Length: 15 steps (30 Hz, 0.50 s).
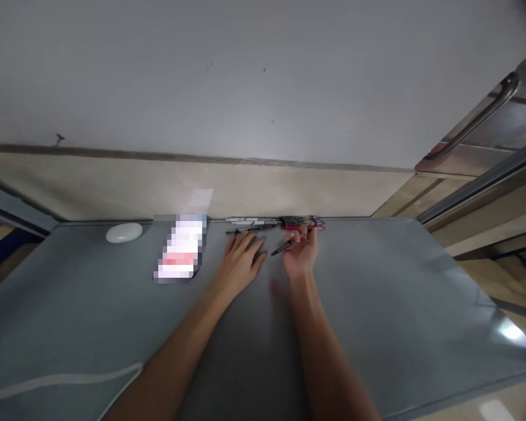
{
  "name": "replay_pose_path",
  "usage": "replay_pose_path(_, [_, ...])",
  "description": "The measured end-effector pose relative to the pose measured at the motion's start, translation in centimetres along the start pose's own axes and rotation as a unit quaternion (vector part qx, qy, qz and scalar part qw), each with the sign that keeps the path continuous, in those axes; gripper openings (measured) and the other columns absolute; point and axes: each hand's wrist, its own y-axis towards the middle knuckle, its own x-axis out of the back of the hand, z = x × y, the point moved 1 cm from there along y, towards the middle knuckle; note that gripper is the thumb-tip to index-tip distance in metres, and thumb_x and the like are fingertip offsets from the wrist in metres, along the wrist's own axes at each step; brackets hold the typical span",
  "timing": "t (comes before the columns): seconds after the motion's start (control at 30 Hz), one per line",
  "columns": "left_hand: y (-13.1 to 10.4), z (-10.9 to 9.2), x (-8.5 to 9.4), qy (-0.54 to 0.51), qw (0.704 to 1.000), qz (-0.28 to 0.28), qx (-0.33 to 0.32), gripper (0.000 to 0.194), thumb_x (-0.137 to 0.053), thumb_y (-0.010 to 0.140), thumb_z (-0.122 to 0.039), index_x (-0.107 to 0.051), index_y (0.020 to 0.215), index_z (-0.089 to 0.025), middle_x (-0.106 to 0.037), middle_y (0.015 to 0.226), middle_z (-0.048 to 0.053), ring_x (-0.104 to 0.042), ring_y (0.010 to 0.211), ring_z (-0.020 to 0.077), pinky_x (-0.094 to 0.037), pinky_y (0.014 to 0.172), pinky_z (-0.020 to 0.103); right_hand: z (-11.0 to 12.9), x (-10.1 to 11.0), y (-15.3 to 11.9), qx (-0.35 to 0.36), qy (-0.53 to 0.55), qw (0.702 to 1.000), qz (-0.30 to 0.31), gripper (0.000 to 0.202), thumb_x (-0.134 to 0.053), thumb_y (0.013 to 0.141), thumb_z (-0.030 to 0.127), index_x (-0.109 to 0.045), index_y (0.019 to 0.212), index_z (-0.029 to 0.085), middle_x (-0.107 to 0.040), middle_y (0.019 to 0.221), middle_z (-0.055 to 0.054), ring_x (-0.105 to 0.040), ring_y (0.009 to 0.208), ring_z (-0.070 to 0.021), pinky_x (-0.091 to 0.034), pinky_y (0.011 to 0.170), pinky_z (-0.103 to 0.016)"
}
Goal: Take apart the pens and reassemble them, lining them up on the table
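Several pens lie along the back edge of the grey table. On the left of that row are a white pen (245, 221) and a black pen (263, 228) in front of it. A bunch of dark and pink pens (295, 221) lies further right against the wall. My left hand (244, 256) rests palm down with fingers spread, its fingertips at the black pen. In my right hand (302, 252), palm turned up and fingers curled, is a dark pen (282, 247) whose end points left and toward me.
A phone (181, 248) with a lit, pixelated screen stands left of my hands. Beyond it sits a white rounded case (124, 233). A white cable (65, 379) runs over the grey table (377, 304) at lower left. A metal handle (477, 120) is at upper right.
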Motion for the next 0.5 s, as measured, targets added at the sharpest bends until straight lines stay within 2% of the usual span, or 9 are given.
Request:
replay_pose_path(0.07, [-0.03, -0.05, -0.20, 0.034, 0.999, 0.006, 0.001, 0.041, -0.046, 0.093, -0.034, -0.055, 0.131, -0.021, -0.051, 0.139, 0.012, -0.040, 0.134, 0.0317, -0.025, 0.113, 0.054, -0.25, 0.29, -0.04, 0.016, -0.005, 1.000, 0.024, 0.025, -0.057, 0.081, 0.051, -0.053, 0.074, 0.027, -0.038, 0.056, 0.008, -0.032, 0.044, -0.0083, -0.041, 0.049, -0.022])
replay_pose_path(0.2, [-0.11, -0.09, -0.33, 0.063, 0.998, 0.006, 0.013, 0.046, -0.044, 0.094, -0.039, -0.052, 0.135, -0.019, -0.045, 0.145, 0.014, -0.036, 0.136, 0.0337, -0.021, 0.114, 0.056, -0.24, 0.66, -0.14, 0.029, 0.022, 0.998, 0.060, 0.037, -0.049, 0.085, 0.055, -0.045, 0.064, 0.024, -0.028, 0.056, 0.006, -0.027, 0.048, -0.0111, -0.036, 0.049, -0.024])
replay_pose_path(0.4, [-0.27, -0.26, -0.43, 0.084, 0.996, 0.007, 0.030, 0.052, -0.043, 0.094, -0.044, -0.046, 0.141, -0.022, -0.037, 0.151, 0.012, -0.032, 0.139, 0.0348, -0.014, 0.115, 0.057, 0.07, 0.45, 0.37, 0.000, 0.085, 0.993, 0.080, 0.042, -0.042, 0.088, 0.053, -0.038, 0.060, 0.022, -0.024, 0.059, 0.005, -0.028, 0.052, -0.0120, -0.037, 0.053, -0.025])
replay_pose_path(0.5, [-0.28, -0.26, -0.50, 0.091, 0.995, 0.014, 0.032, 0.053, -0.042, 0.094, -0.045, -0.044, 0.142, -0.023, -0.035, 0.152, 0.011, -0.030, 0.140, 0.0344, -0.013, 0.115, 0.057, 0.10, 0.35, 0.64, -0.003, 0.079, 0.994, 0.071, 0.043, -0.042, 0.087, 0.053, -0.034, 0.058, 0.022, -0.022, 0.059, 0.005, -0.026, 0.052, -0.0124, -0.036, 0.052, -0.026])
